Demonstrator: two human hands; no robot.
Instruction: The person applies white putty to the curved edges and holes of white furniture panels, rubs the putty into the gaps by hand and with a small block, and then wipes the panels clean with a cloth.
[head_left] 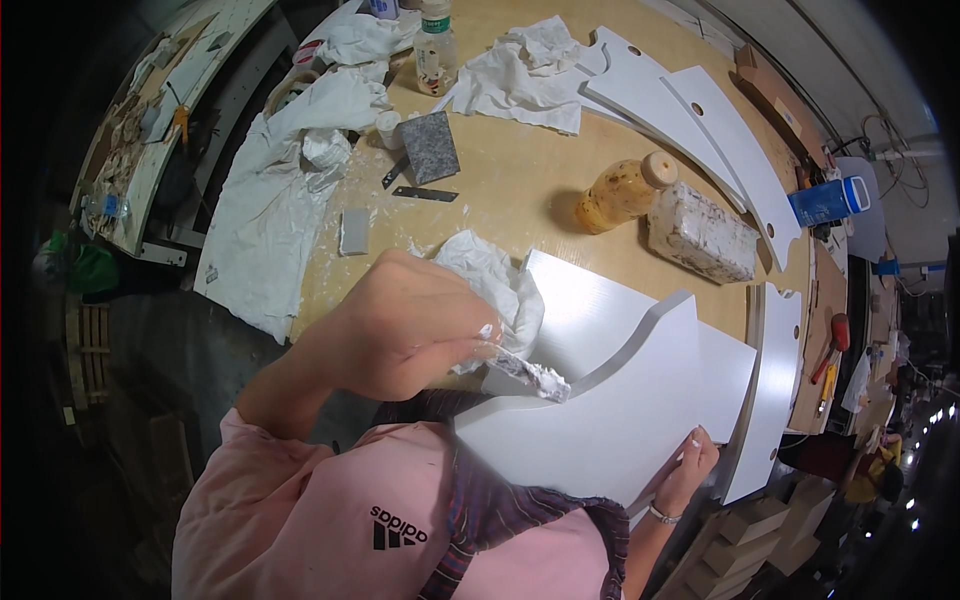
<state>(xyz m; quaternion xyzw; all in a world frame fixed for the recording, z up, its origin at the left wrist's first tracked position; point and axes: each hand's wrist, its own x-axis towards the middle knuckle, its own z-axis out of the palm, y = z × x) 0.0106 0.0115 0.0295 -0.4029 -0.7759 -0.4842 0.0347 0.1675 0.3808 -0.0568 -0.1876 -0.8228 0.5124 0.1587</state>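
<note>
My left hand (405, 325) is closed round a narrow scraper (520, 374) smeared with white paste. Its tip, loaded with paste, meets the curved edge of a white shaped panel (600, 420). The fist hides the scraper's handle. That panel is tilted against my body, and my right hand (690, 462) grips its lower right edge, with the fingers partly hidden behind it. Beneath it on the table lies another white panel (575, 295). A crumpled white cloth (495, 275) lies just beyond my left hand.
On the wooden table (510, 210) are a grey abrasive pad (430, 148), a dark flat blade (426, 194), a small grey block (354, 231), an amber bottle (615, 195) and a stained white block (700, 235). More white panels (735, 150) line the right side. Cloth sheeting (270, 215) drapes the left edge.
</note>
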